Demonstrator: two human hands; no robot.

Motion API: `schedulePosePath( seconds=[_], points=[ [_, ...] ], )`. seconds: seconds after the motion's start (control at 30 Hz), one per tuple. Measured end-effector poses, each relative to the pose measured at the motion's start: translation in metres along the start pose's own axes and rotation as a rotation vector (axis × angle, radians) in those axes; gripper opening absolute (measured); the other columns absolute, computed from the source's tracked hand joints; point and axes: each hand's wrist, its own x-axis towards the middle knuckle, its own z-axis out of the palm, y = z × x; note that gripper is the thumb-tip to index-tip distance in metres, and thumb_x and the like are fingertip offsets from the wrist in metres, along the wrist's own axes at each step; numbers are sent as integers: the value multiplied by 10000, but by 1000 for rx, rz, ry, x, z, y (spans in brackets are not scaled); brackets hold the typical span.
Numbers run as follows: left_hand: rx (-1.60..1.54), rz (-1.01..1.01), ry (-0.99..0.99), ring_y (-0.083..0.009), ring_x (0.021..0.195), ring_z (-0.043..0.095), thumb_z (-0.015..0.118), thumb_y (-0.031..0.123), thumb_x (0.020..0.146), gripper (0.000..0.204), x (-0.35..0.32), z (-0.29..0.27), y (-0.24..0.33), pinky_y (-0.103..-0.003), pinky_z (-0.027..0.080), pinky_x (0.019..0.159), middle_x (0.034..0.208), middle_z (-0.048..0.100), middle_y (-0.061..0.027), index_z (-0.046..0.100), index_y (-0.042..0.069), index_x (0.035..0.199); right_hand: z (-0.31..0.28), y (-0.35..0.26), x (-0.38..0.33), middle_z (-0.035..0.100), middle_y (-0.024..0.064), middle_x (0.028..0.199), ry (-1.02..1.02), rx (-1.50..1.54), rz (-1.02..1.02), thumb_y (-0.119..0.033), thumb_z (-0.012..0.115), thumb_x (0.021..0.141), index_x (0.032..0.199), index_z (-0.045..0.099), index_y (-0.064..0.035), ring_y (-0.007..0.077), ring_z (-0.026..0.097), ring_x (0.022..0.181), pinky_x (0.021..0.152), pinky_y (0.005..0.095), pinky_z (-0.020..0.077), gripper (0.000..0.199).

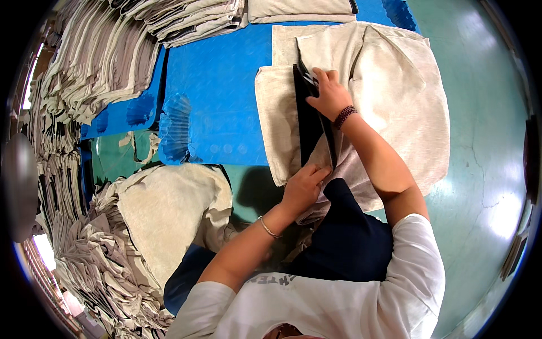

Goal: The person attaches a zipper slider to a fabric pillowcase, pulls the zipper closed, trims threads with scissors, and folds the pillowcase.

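**Two hands at the dark edge of a beige fabric piece, right end of blue table**

Left hand: fingertips pinch the fabric at the near end of its black strip; pale bangle on the wrist. Right hand: curled at the far part of the same edge, beside a small shiny piece, too small to identify; cannot tell whether the fingers clasp that piece or only the cloth. Dark beaded bracelet on this wrist.

Fabric lies partly over the table's right end, its near edge reaching the person's dark blue trousers. Table covering is smooth blue, wrinkled near one corner. Folded beige stack at the far side, another folded bundle next to it; leaning row of cloths at far left. Beige cloth drapes over a crumpled heap at lower left. Green floor shows fine cracks and bright reflections.

Appearance of piece: pale, woven-looking, loosely creased, layered at left, edge opened along the black strip.

Writing: dark capital lettering on the person's white shirt, inverted in this view, partly lost in folds.
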Motion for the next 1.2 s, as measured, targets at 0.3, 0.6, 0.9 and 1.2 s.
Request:
schedulePosePath(
  seconds=[0.3,0.6,0.9,1.2],
  points=[
    [-142,-67,-225,-227,758,550,550,78,740,229,7,7,-17,-302,448,689,890,556,-90,592,73,965,3,22,-8,584,170,936,-136,126,-52,-85,464,713,1036,529,-61,324,562,831,742,387,447,330],
    [-800,-500,143,-30,616,369,532,124,787,239,88,-50,-58,-165,321,567,716,471,62,551,50,1013,10,19,-51,588,140,908,-260,-116,-164,-148,518,731,997,540,-50,296,577,817,708,367,459,284],
    [-622,-497,7,-108,853,428,562,183,774,460,144,-47,-61,-224,347,731,966,480,-17,444,68,1203,-5,31,-67,569,97,851,-205,102,-334,-95,556,670,964,566,-85,272,564,781,686,361,459,294],
    [-849,-492,151,-159,913,503,560,97,780,491,169,-31,-62,-258,399,767,1086,505,-93,390,-11,1227,-34,36,-95,527,74,748,-331,198,-506,-19,576,563,869,598,-100,272,535,693,582,361,439,317]
  ],
)
